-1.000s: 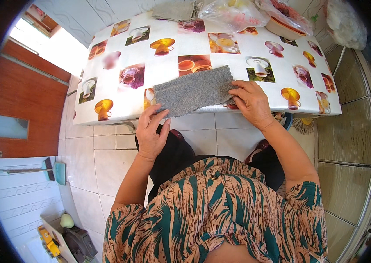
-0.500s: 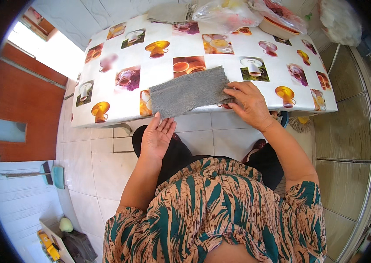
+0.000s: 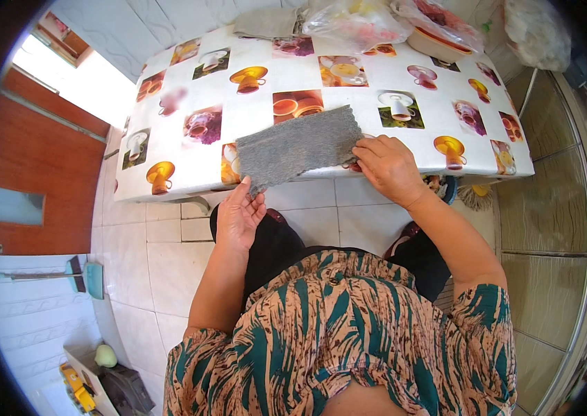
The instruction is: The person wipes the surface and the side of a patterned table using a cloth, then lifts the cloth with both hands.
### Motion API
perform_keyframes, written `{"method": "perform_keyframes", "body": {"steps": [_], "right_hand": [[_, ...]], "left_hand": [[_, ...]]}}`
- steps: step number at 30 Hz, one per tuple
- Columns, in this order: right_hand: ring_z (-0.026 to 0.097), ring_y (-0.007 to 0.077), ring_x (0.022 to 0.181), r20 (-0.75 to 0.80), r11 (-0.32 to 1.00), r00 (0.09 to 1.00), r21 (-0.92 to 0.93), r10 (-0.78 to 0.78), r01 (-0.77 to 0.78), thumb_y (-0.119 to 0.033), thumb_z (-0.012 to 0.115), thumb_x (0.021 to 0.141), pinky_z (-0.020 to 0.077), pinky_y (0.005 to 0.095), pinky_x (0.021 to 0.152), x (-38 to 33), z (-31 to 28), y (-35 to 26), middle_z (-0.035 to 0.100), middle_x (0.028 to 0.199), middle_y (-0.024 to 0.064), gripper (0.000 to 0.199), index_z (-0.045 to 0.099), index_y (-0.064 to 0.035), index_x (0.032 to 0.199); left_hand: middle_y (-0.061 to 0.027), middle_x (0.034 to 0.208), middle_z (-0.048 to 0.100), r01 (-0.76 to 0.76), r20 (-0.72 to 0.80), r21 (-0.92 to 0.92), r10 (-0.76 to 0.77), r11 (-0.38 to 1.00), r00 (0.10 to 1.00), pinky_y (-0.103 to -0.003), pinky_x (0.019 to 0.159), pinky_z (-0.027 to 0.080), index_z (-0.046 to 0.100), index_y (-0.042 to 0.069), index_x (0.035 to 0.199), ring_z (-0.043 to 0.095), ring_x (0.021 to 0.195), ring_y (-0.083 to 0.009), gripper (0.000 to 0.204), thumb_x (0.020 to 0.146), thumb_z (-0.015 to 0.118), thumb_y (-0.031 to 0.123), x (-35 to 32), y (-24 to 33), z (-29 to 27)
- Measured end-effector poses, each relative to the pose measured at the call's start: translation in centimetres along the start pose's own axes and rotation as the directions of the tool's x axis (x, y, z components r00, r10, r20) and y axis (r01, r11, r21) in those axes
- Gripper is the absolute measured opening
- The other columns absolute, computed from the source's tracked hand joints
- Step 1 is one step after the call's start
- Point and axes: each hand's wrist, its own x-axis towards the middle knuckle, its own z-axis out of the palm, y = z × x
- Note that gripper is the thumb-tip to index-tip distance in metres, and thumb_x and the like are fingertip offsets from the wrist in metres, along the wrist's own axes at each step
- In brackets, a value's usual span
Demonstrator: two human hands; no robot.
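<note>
Since a second ago the left hand (image 3: 239, 216) has come off the grey cloth (image 3: 300, 146) and dropped below the table edge, where it now hangs open, palm up, fingers spread, its fingertips just under the cloth's near left corner; whether they touch that corner is hard to make out; the cloth itself has barely shifted and lies flat on the near edge of the table (image 3: 189, 97), which is covered in a white oilcloth printed with cups; the right hand (image 3: 388, 166) rests on the cloth's right end, fingers curled down onto it, pressing or pinching the edge; the grip itself is hidden under the knuckles, so I cannot tell which; at the far side of the table lie clear plastic bags (image 3: 357, 21), their contents blurred and partly cut off by the upper rim; a folded beige cloth (image 3: 264, 22) lies beside them; under the table's right corner a broom head (image 3: 475, 196) shows only in part.
</note>
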Motion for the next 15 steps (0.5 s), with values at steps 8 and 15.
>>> {"method": "perform_keyframes", "body": {"steps": [8, 15], "right_hand": [[0.060, 0.0246, 0.085, -0.184, 0.990, 0.974, 0.062, 0.135, -0.125, -0.004, 0.071, 0.071, 0.0489, 0.0366, 0.073, 0.0, -0.2, -1.0, 0.060, 0.096, 0.0076, 0.021, 0.064, -0.0060, 0.091], [0.059, 0.0232, 0.081, -0.147, 0.997, 0.986, -0.004, 0.076, -0.078, -0.005, 0.071, 0.072, 0.0473, 0.0360, 0.070, -0.5, 0.0, -0.5, 0.058, 0.088, 0.0054, 0.016, 0.064, -0.0071, 0.086]], "left_hand": [[-0.0017, 0.077, 0.060, -0.101, 0.033, 0.110, 0.098, 0.989, 0.995, -0.026, 0.059, 0.054, 0.058, 0.007, 0.093, 0.066, 0.071, -0.0142, 0.020, 0.090, 0.069, 0.024, 0.1, 0.5, -0.1], [-0.0055, 0.083, 0.063, -0.072, 0.049, 0.083, 0.068, 0.994, 0.997, -0.028, 0.062, 0.056, 0.056, 0.004, 0.106, 0.066, 0.074, -0.0169, 0.034, 0.094, 0.061, 0.036, -0.6, 0.8, 0.5]]}}
